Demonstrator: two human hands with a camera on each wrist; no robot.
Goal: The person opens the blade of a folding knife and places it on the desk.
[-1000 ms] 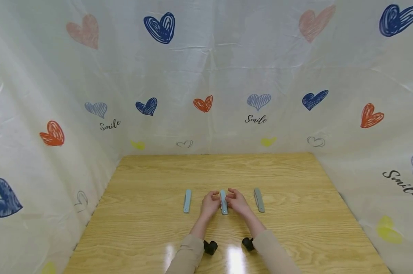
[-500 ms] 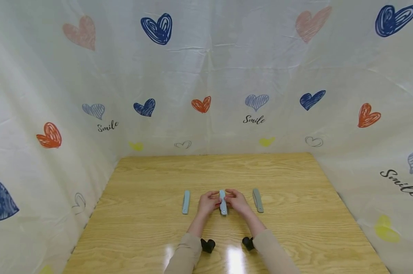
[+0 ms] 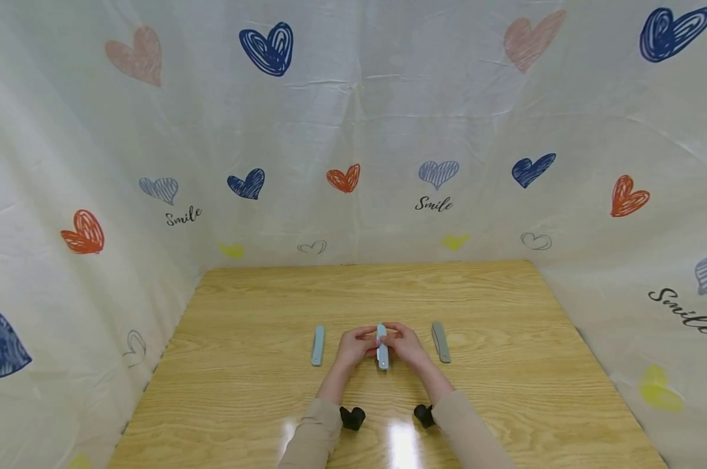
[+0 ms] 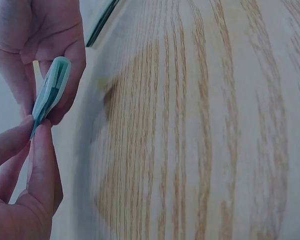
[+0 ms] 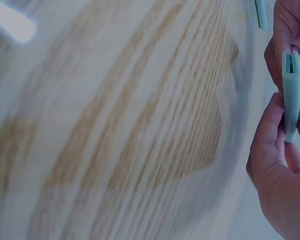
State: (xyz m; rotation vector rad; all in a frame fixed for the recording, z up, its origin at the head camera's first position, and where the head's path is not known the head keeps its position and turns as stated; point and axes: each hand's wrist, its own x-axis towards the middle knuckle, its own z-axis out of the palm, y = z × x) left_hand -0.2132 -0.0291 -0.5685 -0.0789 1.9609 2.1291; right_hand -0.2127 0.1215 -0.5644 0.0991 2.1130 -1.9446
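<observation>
A pale blue folding knife [image 3: 382, 355], apparently folded, is held upright between both hands over the middle of the table. My left hand [image 3: 356, 346] pinches its left side with thumb and fingers; from the other side my right hand [image 3: 408, 345] does the same. In the left wrist view the slotted edge of the knife [image 4: 54, 90] faces the camera, thumb and fingertip at its lower end. The right wrist view shows the knife's end [image 5: 291, 97] with a narrow slot, the right fingers around its lower part.
Another pale blue folding knife [image 3: 318, 346] lies to the left, and a grey-green one [image 3: 441, 342] to the right. The wooden table [image 3: 242, 306] is bordered by a white curtain [image 3: 388, 130] printed with hearts. Black wrist mounts [image 3: 352, 419] sit at the sleeves.
Both hands have closed in on the middle knife and its near end has swung slightly. The two outer knives stay in place; the head view has shifted slightly.
</observation>
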